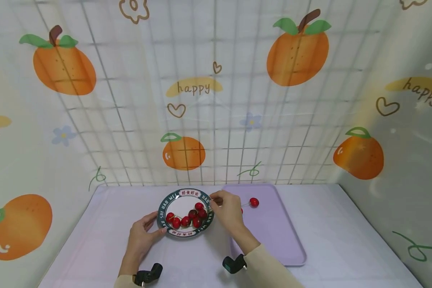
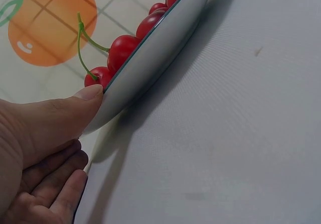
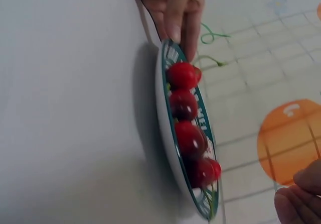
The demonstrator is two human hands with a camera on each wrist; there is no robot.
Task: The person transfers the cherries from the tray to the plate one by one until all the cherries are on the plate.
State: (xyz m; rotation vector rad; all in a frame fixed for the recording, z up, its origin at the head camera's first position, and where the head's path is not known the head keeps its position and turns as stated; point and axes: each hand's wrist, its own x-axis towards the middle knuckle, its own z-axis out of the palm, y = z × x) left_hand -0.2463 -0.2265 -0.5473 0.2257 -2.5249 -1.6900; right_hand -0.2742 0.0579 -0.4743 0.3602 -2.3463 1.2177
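Note:
A round plate (image 1: 173, 198) with a dark green lettered rim holds several red cherries (image 1: 185, 221), some with green stems. My left hand (image 1: 141, 236) grips its left rim, the thumb (image 2: 90, 93) on the edge beside a cherry and the other fingers curled lower down. By the plate's right rim is my right hand (image 1: 228, 210), its thumb and forefinger bent close together. In the right wrist view those fingertips (image 3: 287, 204) stand apart from the plate, and nothing shows between them.
A lilac tray (image 1: 270, 236) lies right of the plate, partly under my right forearm. On it is a cherry with its stem (image 1: 254, 202); another red piece (image 1: 241, 211) is mostly hidden behind my right hand. A patterned curtain (image 1: 216, 120) hangs behind the white table (image 1: 187, 264).

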